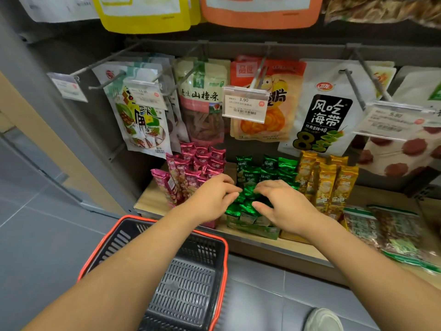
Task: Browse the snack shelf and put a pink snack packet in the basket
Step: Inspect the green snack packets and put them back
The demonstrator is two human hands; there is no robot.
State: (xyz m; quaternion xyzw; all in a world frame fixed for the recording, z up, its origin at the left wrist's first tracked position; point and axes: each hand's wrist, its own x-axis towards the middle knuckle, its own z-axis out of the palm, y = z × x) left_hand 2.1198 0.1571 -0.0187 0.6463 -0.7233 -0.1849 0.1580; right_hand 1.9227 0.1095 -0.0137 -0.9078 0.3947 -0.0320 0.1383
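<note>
Landmark: green packets [269, 168], which stood upright in rows at mid-shelf.

- Shelf [152, 199]: a wood board under the green packets, with a grey panel behind them.
- Basket [186, 283]: black mesh with a red rim, below and left of the green packets, on the floor in front of the shelf. The left forearm crossed over its right edge.
- Hanging bags [202, 101]: a row on hooks above the green packets. The white bag [327, 108] with black lettering hung up and right of them.
- Clear bags [401, 235]: lay flat on the board, well right of the green packets.
- Pink packets [195, 163]: the task item, all on the shelf just left of the green packets. They stood upright, some leaning, and no hand gripped any of them.
- Gold packets [327, 182]: upright, just right of the green packets.
- Right hand [284, 206]: over the front right of the green packets, palm down. Thumb and curled fingers were closed narrow round crinkled green tops.
- Left hand [212, 197]: at the front left of the green packets, covering the nearest pink ones. Its fingers were bunched narrow with tips on a green top. I couldn't tell whether it actually pinched it.
- Price tag [245, 103]: read 3.90, on a hook end straight above the green packets.
- Shoe [324, 318]: a pale toe on the floor, well below the green packets.
</note>
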